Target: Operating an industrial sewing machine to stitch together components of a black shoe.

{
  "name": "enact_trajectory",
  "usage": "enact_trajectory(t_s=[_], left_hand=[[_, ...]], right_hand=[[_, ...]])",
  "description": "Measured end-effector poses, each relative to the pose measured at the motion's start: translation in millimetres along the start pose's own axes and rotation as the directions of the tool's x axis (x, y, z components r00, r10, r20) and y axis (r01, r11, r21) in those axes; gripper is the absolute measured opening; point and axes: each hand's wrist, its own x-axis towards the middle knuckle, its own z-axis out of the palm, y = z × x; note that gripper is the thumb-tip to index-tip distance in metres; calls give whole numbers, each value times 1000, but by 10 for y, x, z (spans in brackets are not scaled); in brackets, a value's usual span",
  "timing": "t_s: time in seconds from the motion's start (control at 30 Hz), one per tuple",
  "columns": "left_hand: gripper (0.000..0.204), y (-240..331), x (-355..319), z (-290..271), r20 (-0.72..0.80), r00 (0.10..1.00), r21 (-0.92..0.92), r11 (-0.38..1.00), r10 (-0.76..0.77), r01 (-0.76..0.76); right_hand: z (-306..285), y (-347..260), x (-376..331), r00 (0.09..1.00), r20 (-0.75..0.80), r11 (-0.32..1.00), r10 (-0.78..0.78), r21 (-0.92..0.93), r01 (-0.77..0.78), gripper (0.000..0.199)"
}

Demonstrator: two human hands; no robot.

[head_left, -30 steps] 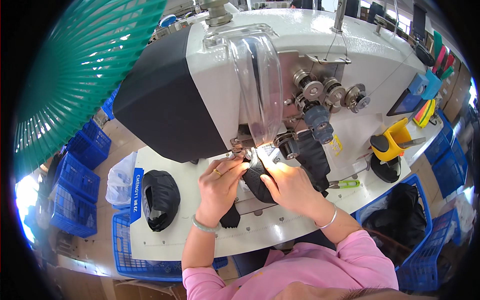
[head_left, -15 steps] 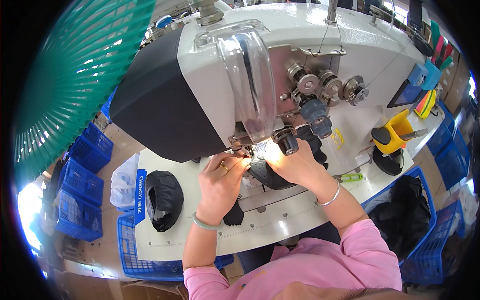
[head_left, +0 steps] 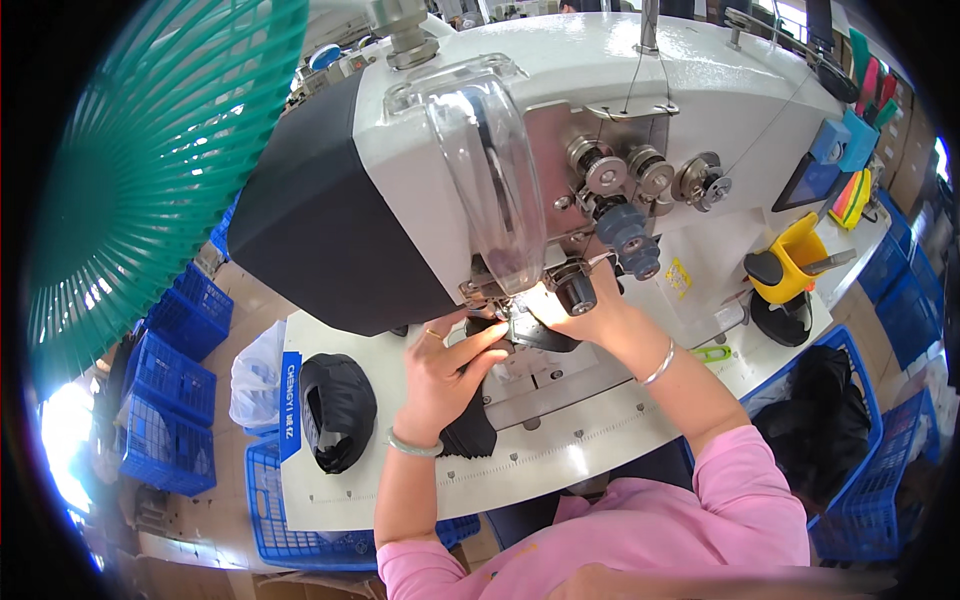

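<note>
A black shoe upper [head_left: 537, 336] lies beneath the needle area of a large white sewing machine [head_left: 590, 70], partly hidden by my hands and the machine. My right hand [head_left: 600, 308] grips its right side; bright lamp light and a dark knob cover some of those fingers. At its left edge, my left hand [head_left: 445, 375] has its fingers stretched out and apart, the tips touching or very near the black material. Below my left hand, a black fabric part [head_left: 470, 432] hangs toward the table's front edge. Another black shoe upper [head_left: 337, 412] rests on the table to the left.
A green fan guard [head_left: 150, 150] fills the upper left. On the right stand a yellow holder [head_left: 790, 265], a light-green handled tool [head_left: 712, 354] and a blue basket [head_left: 868, 400] of black pieces. Several blue crates [head_left: 170, 440] sit on the floor at left.
My left hand's fingers have loosened from a pinch and spread apart. The upper under the needle has turned and shifted, with less of it showing. The whole view has shifted slightly.
</note>
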Motion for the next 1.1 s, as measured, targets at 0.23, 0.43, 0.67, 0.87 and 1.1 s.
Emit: enact_trajectory(t_s=[0.23,0.43,0.67,0.87,1.1], left_hand=[[40,-23,-97,-66,120,990,-130,987,-73,89],[37,86,-126,-1,65,997,13,999,-36,35],[40,112,-137,24,41,999,165,986,5,-12],[45,116,-116,33,45,999,162,987,-27,20],[36,-88,-186,59,-25,969,-288,929,-248,230]], right_hand=[[-245,-292,-389,960,-215,982,-181,19,189,48],[-48,-288,-420,929,-336,974,-156,106,202,44],[10,-264,-395,925,-350,967,-147,145,209,37],[48,-161,-325,953,-292,974,-84,178,140,35],[-6,-137,-302,961,-242,982,-136,94,163,26]])
